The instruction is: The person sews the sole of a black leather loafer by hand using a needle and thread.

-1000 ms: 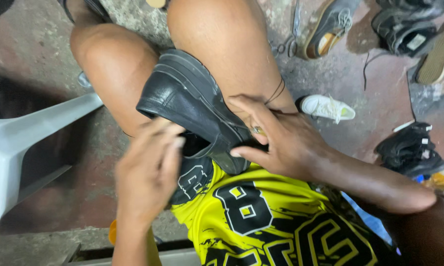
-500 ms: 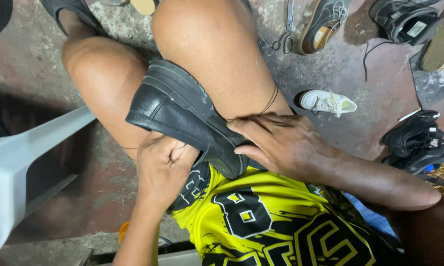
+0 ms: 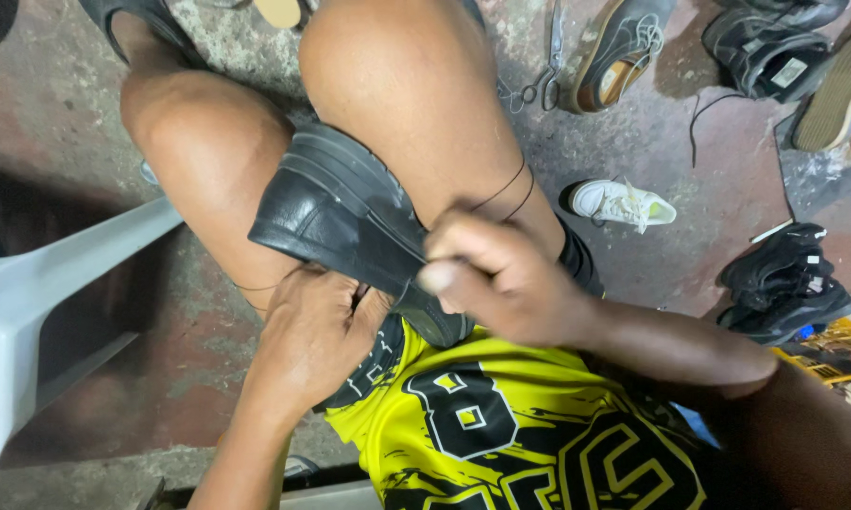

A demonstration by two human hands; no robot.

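Knees pin our black leather shoe [image 3: 340, 227] in our lap. Our right hand [image 3: 501, 279] pinches its rear edge; our left hand [image 3: 317, 331] cups it underneath. Scissors [image 3: 544, 71] lie on the floor [image 3: 709, 189].

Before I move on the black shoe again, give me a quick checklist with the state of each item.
1. Black shoe wedged between the knees, sole up: ok.
2. Left hand at the shoe's lower side: ok; whether it grips, cannot tell.
3. Right hand at the sole edge near the heel: ok.
4. Thread or tool in the right fingers: cannot tell, blurred.
5. Scissors on the floor beyond the right knee, in neither hand: ok.
6. Sole seam condition: cannot tell, hands cover it.
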